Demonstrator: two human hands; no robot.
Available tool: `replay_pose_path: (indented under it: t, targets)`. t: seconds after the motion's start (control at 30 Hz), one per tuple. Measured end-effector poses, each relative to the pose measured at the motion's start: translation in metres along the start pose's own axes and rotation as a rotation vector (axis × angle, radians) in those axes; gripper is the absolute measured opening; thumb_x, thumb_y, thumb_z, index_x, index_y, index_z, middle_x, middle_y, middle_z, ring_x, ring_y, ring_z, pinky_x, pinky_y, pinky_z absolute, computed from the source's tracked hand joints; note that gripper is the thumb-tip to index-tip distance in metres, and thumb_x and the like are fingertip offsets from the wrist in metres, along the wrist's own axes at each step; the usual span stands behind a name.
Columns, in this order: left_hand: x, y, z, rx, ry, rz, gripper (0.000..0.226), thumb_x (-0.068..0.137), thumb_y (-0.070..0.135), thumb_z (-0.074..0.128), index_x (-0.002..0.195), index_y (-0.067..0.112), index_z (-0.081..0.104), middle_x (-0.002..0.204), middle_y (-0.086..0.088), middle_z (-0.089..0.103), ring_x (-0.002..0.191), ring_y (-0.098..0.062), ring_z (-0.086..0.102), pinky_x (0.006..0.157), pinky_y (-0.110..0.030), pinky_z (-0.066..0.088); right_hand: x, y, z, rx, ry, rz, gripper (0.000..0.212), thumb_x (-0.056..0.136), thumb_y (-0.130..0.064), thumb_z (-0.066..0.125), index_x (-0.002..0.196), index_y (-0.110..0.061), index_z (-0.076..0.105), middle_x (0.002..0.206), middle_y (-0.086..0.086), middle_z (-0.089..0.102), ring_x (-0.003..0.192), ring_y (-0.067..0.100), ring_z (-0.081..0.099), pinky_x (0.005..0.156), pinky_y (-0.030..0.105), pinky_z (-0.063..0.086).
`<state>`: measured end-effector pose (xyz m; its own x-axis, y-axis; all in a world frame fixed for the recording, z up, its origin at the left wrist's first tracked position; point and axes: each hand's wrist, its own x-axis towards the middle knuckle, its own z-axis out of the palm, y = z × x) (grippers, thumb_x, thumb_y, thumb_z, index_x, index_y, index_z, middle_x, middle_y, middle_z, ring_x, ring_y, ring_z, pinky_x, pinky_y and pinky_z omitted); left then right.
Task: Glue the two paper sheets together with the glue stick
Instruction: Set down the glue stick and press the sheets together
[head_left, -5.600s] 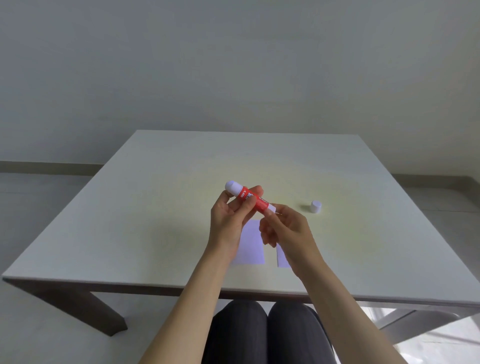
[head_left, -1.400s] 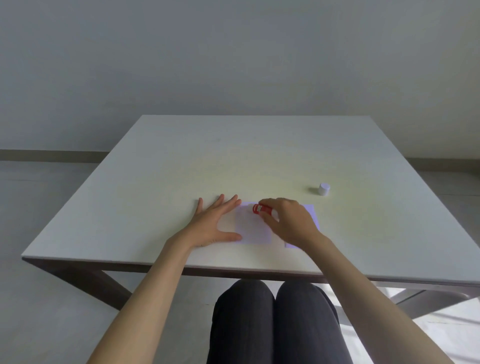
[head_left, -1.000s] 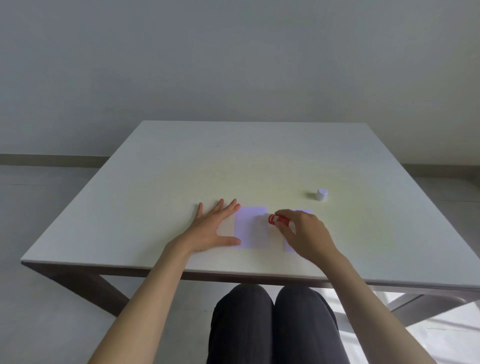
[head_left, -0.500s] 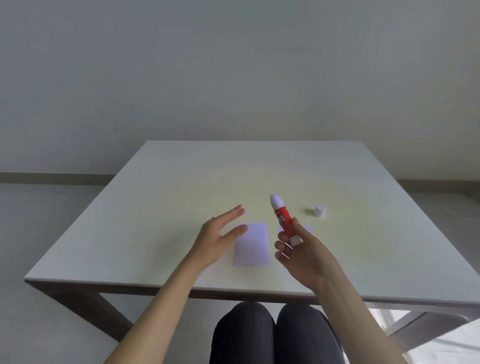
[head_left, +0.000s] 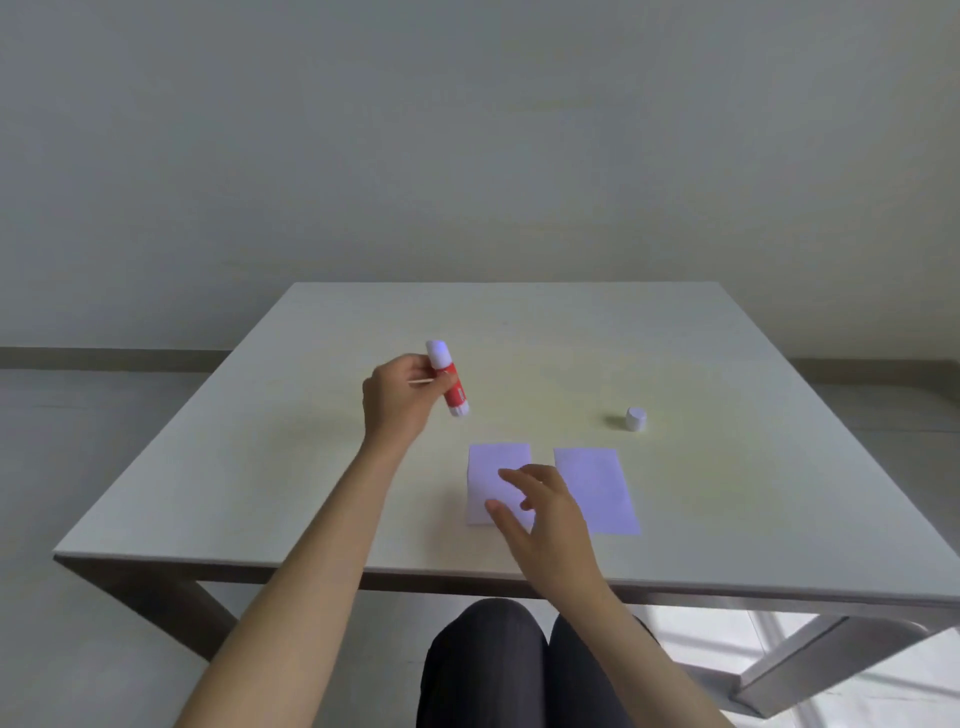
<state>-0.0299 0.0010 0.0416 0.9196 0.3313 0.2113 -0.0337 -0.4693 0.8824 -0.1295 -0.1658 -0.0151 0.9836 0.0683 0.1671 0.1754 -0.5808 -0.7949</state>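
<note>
Two small pale lilac paper sheets lie side by side on the white table (head_left: 260, 467), near its front edge. My right hand (head_left: 540, 514) hovers over the left sheet (head_left: 491, 473) with fingers spread, covering its near right corner. The right sheet (head_left: 597, 491) lies fully in view, a narrow gap apart. My left hand (head_left: 400, 397) is raised above the table to the left of the sheets and grips the red glue stick (head_left: 451, 382), held nearly upright with its white end up.
The glue stick's white cap (head_left: 636, 419) stands on the table behind and to the right of the sheets. My dark-trousered knees (head_left: 519, 670) sit under the table's front edge. A bare wall rises behind the table.
The glue stick has passed from my right hand to my left, which moved up and left with it. My right hand came down over the left sheet. The right sheet is now uncovered.
</note>
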Motion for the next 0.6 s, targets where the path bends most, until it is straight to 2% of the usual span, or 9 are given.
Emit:
replay_pose_path:
  t: [0.07, 0.1, 0.2, 0.33, 0.47, 0.53, 0.6]
  targets:
    - [0.012, -0.003, 0.003, 0.060, 0.009, -0.020, 0.011, 0.074, 0.031, 0.067, 0.064, 0.026, 0.065, 0.056, 0.019, 0.068, 0.061, 0.016, 0.057, 0.056, -0.011, 0.038, -0.005, 0.001, 0.005, -0.291, -0.037, -0.104, 0.048, 0.088, -0.040, 0.057, 0.130, -0.020, 0.052, 0.138, -0.001, 0.045, 0.110, 0.022, 0.053, 0.090, 0.030, 0.043]
    - [0.015, -0.005, 0.005, 0.084, 0.009, -0.023, 0.016, 0.075, 0.029, 0.065, 0.060, 0.026, 0.062, 0.050, 0.023, 0.065, 0.059, 0.013, 0.057, 0.055, -0.013, 0.036, -0.008, 0.001, 0.008, -0.455, -0.021, -0.178, 0.050, 0.084, -0.044, 0.060, 0.128, -0.019, 0.054, 0.137, 0.001, 0.048, 0.110, 0.025, 0.054, 0.088, 0.033, 0.045]
    - [0.020, -0.012, 0.011, 0.137, 0.020, -0.043, 0.022, 0.075, 0.025, 0.061, 0.053, 0.022, 0.058, 0.043, 0.029, 0.059, 0.059, 0.004, 0.057, 0.052, -0.017, 0.034, -0.015, 0.000, 0.013, -0.743, 0.062, -0.321, 0.056, 0.063, -0.056, 0.072, 0.102, -0.016, 0.069, 0.114, 0.002, 0.068, 0.089, 0.023, 0.067, 0.069, 0.030, 0.054]
    - [0.021, -0.024, 0.013, 0.161, 0.039, -0.068, 0.016, 0.073, 0.024, 0.059, 0.059, 0.017, 0.063, 0.052, 0.012, 0.068, 0.059, 0.003, 0.058, 0.052, -0.016, 0.035, -0.018, 0.005, 0.017, -0.786, 0.070, -0.370, 0.060, 0.064, -0.065, 0.062, 0.095, -0.014, 0.071, 0.101, -0.002, 0.069, 0.086, 0.021, 0.067, 0.073, 0.028, 0.054]
    - [0.018, -0.032, 0.013, 0.159, 0.024, -0.084, 0.013, 0.073, 0.020, 0.061, 0.060, 0.019, 0.063, 0.054, 0.009, 0.067, 0.055, 0.017, 0.056, 0.052, -0.016, 0.034, -0.020, 0.010, 0.016, -0.818, 0.055, -0.424, 0.065, 0.061, -0.070, 0.059, 0.088, -0.012, 0.071, 0.094, -0.003, 0.068, 0.084, 0.021, 0.065, 0.085, 0.035, 0.055]
    - [0.019, -0.034, 0.014, 0.151, 0.022, -0.074, 0.015, 0.073, 0.018, 0.062, 0.058, 0.022, 0.061, 0.051, 0.011, 0.066, 0.054, 0.021, 0.055, 0.052, -0.016, 0.034, -0.021, 0.013, 0.017, -0.847, 0.083, -0.484, 0.055, 0.057, -0.064, 0.066, 0.080, -0.014, 0.072, 0.087, -0.003, 0.068, 0.082, 0.021, 0.066, 0.091, 0.041, 0.052]
    - [0.019, -0.033, 0.014, 0.137, 0.002, -0.070, 0.020, 0.073, 0.017, 0.063, 0.056, 0.025, 0.057, 0.044, 0.021, 0.062, 0.053, 0.021, 0.055, 0.052, -0.015, 0.034, -0.023, 0.014, 0.018, -0.809, 0.126, -0.570, 0.036, 0.058, -0.051, 0.072, 0.066, -0.016, 0.069, 0.077, -0.003, 0.066, 0.076, 0.022, 0.065, 0.093, 0.043, 0.052]
